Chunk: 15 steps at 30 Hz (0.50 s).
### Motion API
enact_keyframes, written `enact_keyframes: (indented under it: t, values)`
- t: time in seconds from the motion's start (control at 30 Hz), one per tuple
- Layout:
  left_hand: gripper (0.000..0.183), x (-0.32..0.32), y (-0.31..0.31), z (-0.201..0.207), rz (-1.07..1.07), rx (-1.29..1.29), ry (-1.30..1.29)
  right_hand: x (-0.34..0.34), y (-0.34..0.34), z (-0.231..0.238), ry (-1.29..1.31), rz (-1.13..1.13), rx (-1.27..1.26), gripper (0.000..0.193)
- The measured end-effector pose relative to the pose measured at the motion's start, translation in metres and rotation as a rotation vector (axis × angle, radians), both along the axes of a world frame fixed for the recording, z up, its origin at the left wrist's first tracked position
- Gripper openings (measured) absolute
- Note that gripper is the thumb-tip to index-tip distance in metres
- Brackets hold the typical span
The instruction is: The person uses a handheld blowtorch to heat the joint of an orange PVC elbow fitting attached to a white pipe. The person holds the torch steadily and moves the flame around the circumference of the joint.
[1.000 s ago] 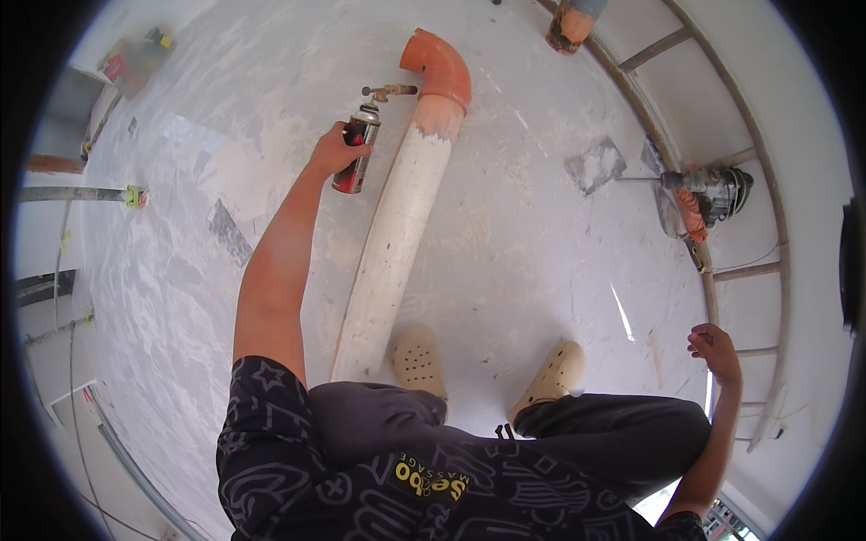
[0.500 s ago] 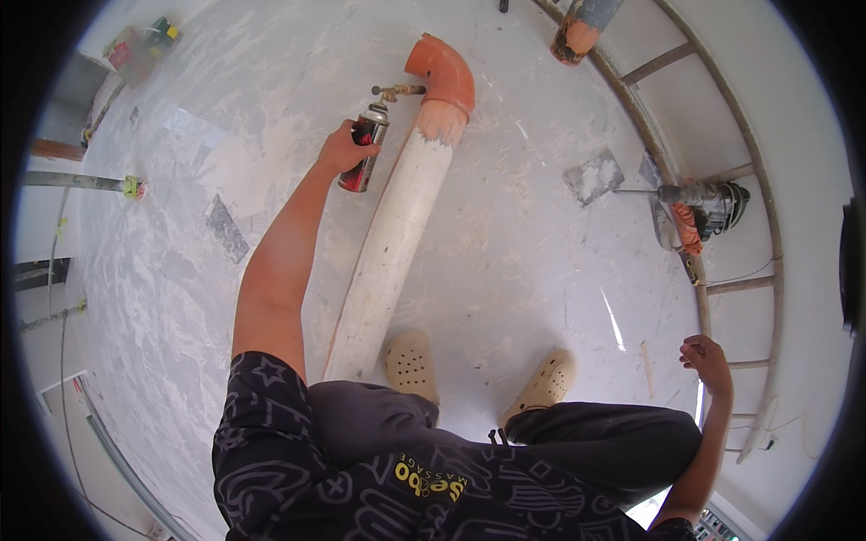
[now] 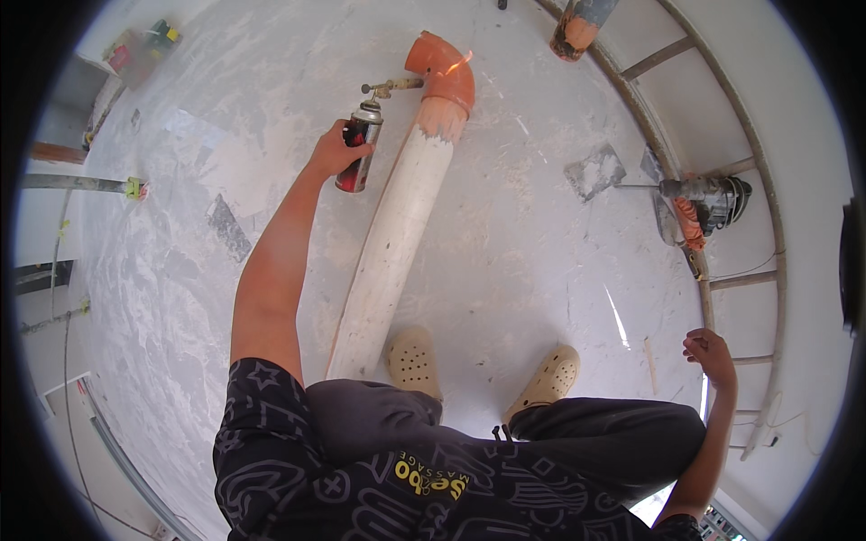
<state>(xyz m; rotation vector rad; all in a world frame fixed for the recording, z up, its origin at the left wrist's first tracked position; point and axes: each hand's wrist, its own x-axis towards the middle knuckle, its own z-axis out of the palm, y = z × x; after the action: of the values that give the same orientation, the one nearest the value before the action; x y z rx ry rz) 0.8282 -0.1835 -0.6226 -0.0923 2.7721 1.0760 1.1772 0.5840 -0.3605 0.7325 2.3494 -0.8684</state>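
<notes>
My left hand grips the canister of a gas blowtorch, dark with red, held upright. The torch's brass nozzle points right at an orange pipe elbow, its tip touching or very close to it. A small orange flame shows on the elbow's upper right side. The elbow sits on the end of a long whitish pipe, which runs back toward my legs and is scraped orange near the joint. Off to the right, my right hand is raised with loosely bent fingers and nothing in it.
A ladder lies along the right wall, with a power drill and a flat plate beside it. Another pipe end stands at the far right. A flat scrap lies on the floor left of my arm.
An orange flame now shows on the elbow, where none was visible before. The torch and my left hand have shifted slightly left. My right hand is nearly unmoved.
</notes>
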Motion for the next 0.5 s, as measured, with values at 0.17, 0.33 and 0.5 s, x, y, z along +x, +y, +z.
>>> enact_keyframes:
  t: [0.17, 0.33, 0.5]
  values:
    - [0.09, 0.009, -0.007, 0.0, -0.016, 0.037, -0.019, -0.001, -0.001, 0.002, 0.0, -0.002, -0.007, 0.037]
    - [0.091, 0.015, -0.01, 0.002, -0.015, 0.031, -0.016, 0.0, -0.002, 0.002, -0.022, 0.002, 0.007, 0.036]
    - [0.092, 0.017, -0.009, -0.003, -0.008, 0.044, -0.034, 0.003, -0.002, 0.003, -0.016, -0.014, -0.012, 0.036]
